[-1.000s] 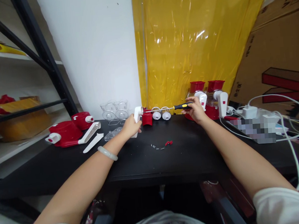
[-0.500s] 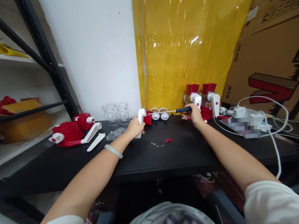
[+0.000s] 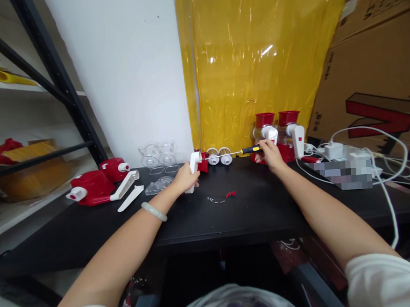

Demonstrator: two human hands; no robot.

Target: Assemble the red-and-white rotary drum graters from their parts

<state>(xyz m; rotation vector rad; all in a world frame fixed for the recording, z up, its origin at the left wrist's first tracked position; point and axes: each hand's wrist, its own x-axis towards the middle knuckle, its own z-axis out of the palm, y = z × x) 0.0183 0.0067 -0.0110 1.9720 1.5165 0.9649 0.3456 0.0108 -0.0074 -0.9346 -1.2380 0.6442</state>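
Note:
My left hand [image 3: 186,178] is wrapped round a white plastic crank handle [image 3: 193,161], held upright above the black table, its short round stub facing right. In my right hand [image 3: 269,153] is a screwdriver [image 3: 252,149] with a black and yellow grip. Its long thin shaft runs level to the left, and the tip meets the stub's end; whether it sits inside I cannot tell. On the table below lie a small red plastic piece [image 3: 230,194] and several tiny screw-like pieces [image 3: 216,201]. Behind the handle are a red part [image 3: 202,165] and white round parts [image 3: 219,156].
Red housings [image 3: 92,186], a white cover strip [image 3: 131,198] and clear plastic parts [image 3: 158,158] lie at the left. Two assembled red-and-white crank machines [image 3: 290,136] stand behind my right hand. White cables and chargers [image 3: 334,150] crowd the right side of the black table [image 3: 251,220].
The right hand has shifted its hold on the screwdriver, so the yellow on its grip now shows. The handle stays in my left hand. The camera view has shifted slightly.

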